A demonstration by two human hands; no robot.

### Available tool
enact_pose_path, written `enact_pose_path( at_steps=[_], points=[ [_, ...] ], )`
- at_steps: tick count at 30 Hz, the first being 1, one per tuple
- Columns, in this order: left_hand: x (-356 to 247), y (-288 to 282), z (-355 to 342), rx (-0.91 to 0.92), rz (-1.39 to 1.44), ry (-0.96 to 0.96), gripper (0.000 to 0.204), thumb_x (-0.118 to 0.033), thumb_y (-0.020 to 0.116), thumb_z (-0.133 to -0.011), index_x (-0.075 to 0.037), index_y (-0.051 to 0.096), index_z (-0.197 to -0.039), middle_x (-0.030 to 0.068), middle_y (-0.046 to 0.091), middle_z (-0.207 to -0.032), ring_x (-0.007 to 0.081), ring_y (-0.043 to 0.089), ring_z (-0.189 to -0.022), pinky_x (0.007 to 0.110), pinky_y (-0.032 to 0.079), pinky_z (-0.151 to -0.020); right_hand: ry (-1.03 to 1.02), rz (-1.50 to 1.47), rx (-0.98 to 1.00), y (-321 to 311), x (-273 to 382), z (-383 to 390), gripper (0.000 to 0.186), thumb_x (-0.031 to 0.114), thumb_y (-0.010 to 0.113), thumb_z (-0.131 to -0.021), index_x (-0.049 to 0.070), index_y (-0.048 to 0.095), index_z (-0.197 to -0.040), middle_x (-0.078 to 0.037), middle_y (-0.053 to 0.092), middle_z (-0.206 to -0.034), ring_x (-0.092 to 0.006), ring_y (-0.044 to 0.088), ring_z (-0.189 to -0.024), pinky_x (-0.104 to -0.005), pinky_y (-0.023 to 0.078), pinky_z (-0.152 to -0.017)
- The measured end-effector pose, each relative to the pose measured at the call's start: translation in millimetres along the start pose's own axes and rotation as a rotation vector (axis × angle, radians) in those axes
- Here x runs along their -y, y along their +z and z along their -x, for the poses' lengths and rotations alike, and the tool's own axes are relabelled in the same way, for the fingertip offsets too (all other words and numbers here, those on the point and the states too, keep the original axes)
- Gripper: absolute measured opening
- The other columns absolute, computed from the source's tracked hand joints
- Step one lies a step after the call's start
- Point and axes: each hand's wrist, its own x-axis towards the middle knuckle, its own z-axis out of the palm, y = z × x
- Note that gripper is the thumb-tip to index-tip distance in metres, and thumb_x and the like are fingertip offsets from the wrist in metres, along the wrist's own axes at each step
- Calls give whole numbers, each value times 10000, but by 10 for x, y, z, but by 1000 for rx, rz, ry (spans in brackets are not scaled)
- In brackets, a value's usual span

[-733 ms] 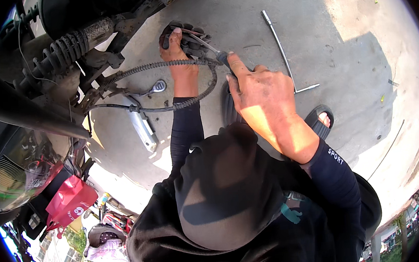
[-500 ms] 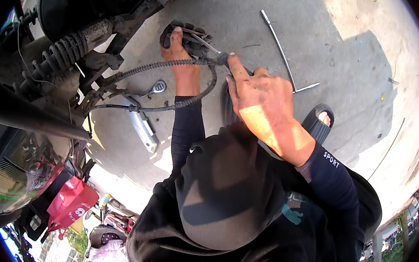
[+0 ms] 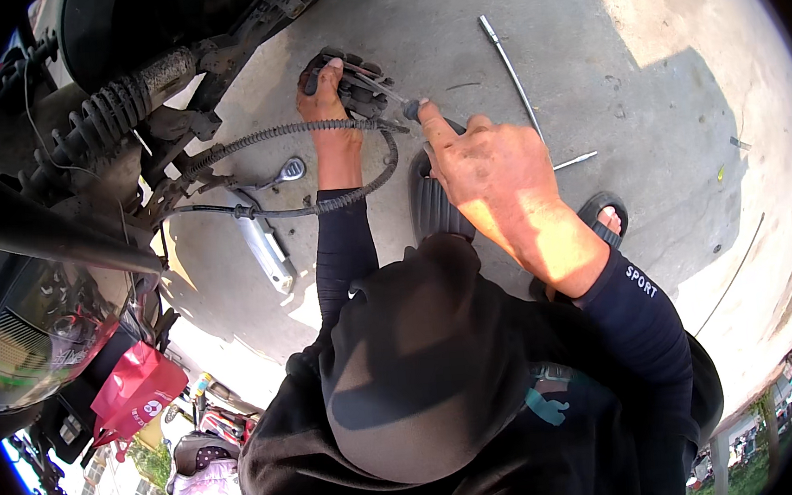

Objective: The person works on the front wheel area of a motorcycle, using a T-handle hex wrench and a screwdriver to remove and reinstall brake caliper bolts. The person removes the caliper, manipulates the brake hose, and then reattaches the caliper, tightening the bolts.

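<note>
Beyond a ribbed hose, a dark mechanical part is being gripped by the left hand; a screwdriver is being held against it by the curled right hand.

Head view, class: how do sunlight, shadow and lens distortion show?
Head view: bright sun strikes the right hand near its wrist; hard-edged shadow covers the grey ground beyond it; fisheye distortion curves the outer scene, and the corners go black.

One short word in white capitals stands along the dark right sleeve. A round white emblem with small, unreadable characters marks the red bag, and a teal emblem sits on the black garment.
</note>
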Motion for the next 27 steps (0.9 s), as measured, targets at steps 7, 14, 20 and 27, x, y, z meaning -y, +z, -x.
enact_pose_path(
  at_steps=[7,14,20,27],
  points=[
    [5,-11,17,42,127,-48,164,-108,651,-868,-10,601,-989,88,666,-876,223,676,-689,378,590,-656,37,100,-17,11,88,127,459,157,625,-825,77,629,-1276,-154,630,-724,-291,679,-576,-378,546,-495],
    [8,29,32,46,31,-3,340,-32,707,-825,15,545,-1121,74,657,-882,161,642,-707,326,587,-674,96,73,22,147,17,140,504,141,611,-818,95,606,-1320,-105,603,-705,-237,671,-568,-348,550,-473],
    [19,-3,27,26,-74,-9,398,-61,721,-819,28,524,-1154,94,669,-897,206,675,-721,343,593,-697,154,-31,94,18,132,15,476,115,574,-846,12,587,-1311,-142,690,-786,-291,712,-706,-388,590,-606],
    [33,-33,41,24,-143,10,373,-4,741,-793,14,552,-1114,104,667,-915,195,667,-737,335,587,-682,175,-122,72,155,-14,-58,389,247,613,-905,91,631,-1261,-147,665,-684,-310,696,-650,-408,549,-560]
  ],
)
